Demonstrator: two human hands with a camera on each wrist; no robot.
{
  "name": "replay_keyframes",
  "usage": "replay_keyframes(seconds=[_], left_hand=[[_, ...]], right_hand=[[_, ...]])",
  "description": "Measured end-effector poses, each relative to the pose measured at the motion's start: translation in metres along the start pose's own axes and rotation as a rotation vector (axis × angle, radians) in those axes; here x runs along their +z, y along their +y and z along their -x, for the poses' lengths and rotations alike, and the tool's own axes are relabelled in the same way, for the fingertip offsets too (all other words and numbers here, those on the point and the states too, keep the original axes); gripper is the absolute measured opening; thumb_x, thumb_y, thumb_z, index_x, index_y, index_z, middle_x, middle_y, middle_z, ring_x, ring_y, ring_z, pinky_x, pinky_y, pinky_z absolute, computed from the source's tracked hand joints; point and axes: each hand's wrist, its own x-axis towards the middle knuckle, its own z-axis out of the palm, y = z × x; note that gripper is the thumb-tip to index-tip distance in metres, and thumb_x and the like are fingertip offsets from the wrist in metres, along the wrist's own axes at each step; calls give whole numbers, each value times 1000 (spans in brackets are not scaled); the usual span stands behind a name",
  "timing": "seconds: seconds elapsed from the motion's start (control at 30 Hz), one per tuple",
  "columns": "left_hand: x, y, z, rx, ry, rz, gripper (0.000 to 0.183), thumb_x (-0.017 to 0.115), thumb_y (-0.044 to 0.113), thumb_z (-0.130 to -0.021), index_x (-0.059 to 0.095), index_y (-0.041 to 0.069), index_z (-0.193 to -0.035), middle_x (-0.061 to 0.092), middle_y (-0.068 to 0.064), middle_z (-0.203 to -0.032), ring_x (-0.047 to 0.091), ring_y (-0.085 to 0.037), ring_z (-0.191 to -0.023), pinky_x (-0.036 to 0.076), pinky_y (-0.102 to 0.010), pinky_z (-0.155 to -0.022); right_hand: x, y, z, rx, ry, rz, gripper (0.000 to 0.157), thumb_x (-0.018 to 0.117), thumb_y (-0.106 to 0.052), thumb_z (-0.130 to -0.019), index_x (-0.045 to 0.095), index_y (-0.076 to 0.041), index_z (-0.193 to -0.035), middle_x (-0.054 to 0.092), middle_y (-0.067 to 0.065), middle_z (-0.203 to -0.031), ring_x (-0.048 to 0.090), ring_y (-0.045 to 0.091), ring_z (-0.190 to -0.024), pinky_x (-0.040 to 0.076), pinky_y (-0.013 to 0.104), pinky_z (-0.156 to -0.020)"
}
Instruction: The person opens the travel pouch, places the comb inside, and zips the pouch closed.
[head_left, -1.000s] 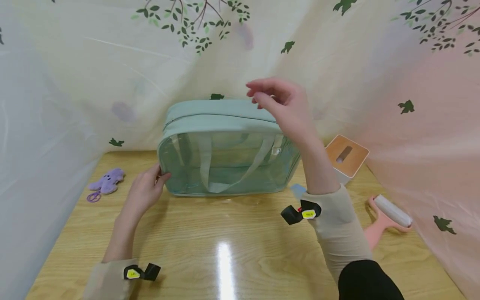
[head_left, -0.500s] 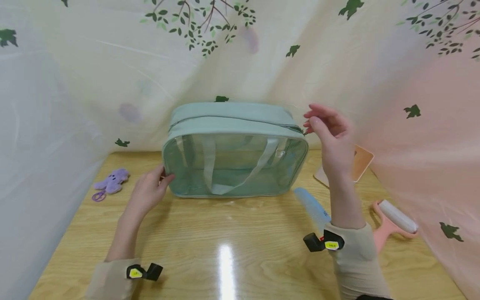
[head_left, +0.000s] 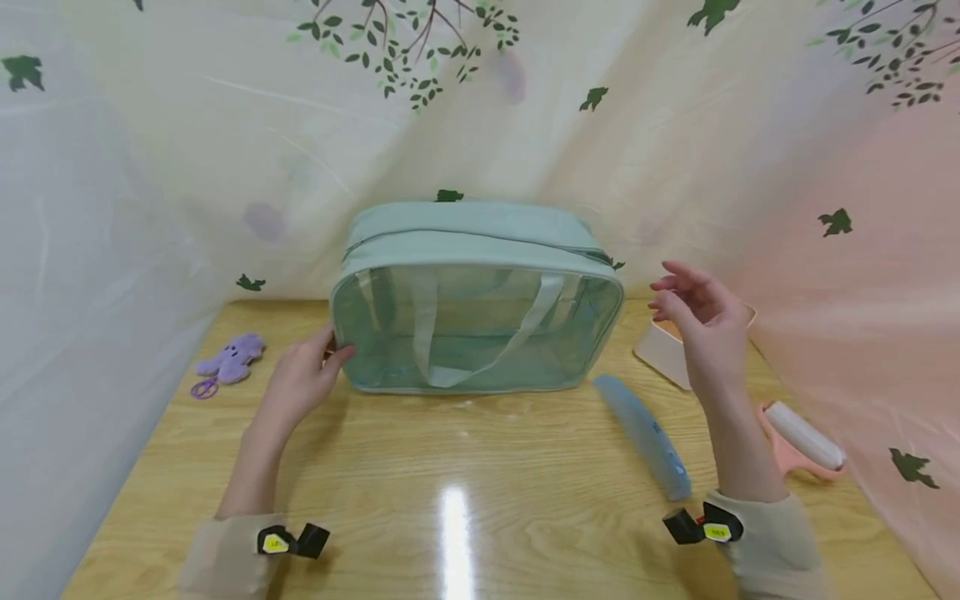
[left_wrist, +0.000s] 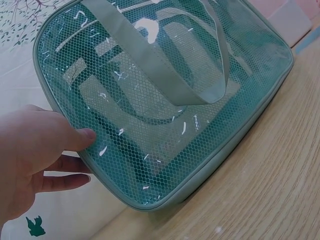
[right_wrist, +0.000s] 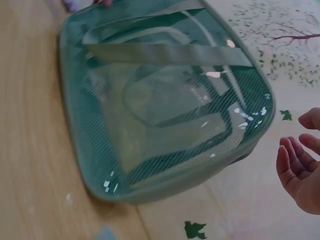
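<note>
A mint-green bag (head_left: 480,250) with see-through front and a strap handle stands upright at the back of the table. Its zip runs along the top, with a narrow gap showing toward the right end. My left hand (head_left: 300,379) grips the bag's lower left edge; the thumb (left_wrist: 82,138) lies on the front panel and the fingers go behind the side. My right hand (head_left: 708,325) is in the air to the right of the bag, fingers loosely curved and holding nothing. In the right wrist view the right hand (right_wrist: 302,172) appears apart from the bag's top corner.
On the table's right lie a long blue translucent strip, comb-like (head_left: 641,433), and a pink lint roller (head_left: 806,437). A white box with a wooden lid (head_left: 663,354) stands partly behind my right hand. At left lies a purple plush toy (head_left: 234,357) with a purple ring. Printed cloth hangs behind.
My right hand has moved from above the bag's top right to the right and down, away from it, uncovering the blue strip. The left hand keeps its grip on the bag.
</note>
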Motion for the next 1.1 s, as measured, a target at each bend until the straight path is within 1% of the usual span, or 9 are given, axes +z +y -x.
replay_keyframes(seconds=[0.13,0.27,0.33,0.43,0.5,0.6,0.77,0.9,1.1], left_hand=[[1,-1,0,-4,-5,4,14,58,17,-106,62,6,-113,74,-18,-101,68,-32,-89,53,-46,-74],[1,0,0,-2,-5,6,15,58,18,-106,62,6,-114,74,-18,-103,70,-33,-92,55,-49,-76],[1,0,0,3,-3,4,14,58,18,-106,62,6,-114,74,-18,-102,70,-33,-91,54,-49,-75],[2,0,0,9,-1,-1,14,58,19,-106,62,7,-113,74,-17,-100,70,-33,-90,54,-47,-74],[1,-1,1,6,-1,-2,13,58,19,-106,62,8,-112,74,-17,-99,69,-32,-88,53,-46,-73],[0,-2,1,-2,-4,1,13,58,20,-107,61,8,-113,74,-16,-100,70,-33,-90,53,-47,-74],[-1,-2,1,-3,-6,10,14,57,20,-107,61,8,-112,74,-17,-101,71,-35,-94,55,-50,-77],[-1,-3,2,0,-5,8,14,57,20,-107,61,7,-112,74,-17,-101,71,-35,-93,55,-50,-76],[-1,-1,3,3,-6,2,15,57,21,-107,62,7,-113,75,-18,-102,71,-34,-92,55,-49,-74]], right_hand=[[-14,9,6,39,-111,177,36,66,4,-96,66,-3,-132,71,-1,-101,68,8,-83,58,16,-70],[-24,17,15,72,-245,444,49,67,-2,-97,55,-11,-145,65,-8,-114,65,2,-92,56,12,-76],[-28,22,21,88,-317,568,57,68,-5,-98,48,-13,-151,60,-6,-123,63,-1,-95,54,10,-79],[-33,29,30,109,-421,697,67,69,-10,-98,39,-14,-157,55,6,-133,62,-4,-97,53,10,-80],[-37,33,35,123,-492,756,71,71,-13,-97,36,-13,-159,54,15,-136,63,-1,-98,54,13,-80],[-42,38,41,147,-583,813,75,74,-16,-96,33,-11,-159,53,22,-138,66,13,-101,56,19,-78],[-50,45,45,156,-666,855,83,79,-14,-92,31,-2,-158,51,30,-138,67,39,-105,58,25,-71],[-57,51,47,226,-730,919,93,83,-19,-88,27,4,-158,45,37,-140,66,43,-105,59,33,-73],[-65,54,54,362,-831,1028,114,90,-32,-79,19,5,-160,38,43,-140,65,46,-105,59,46,-77]])
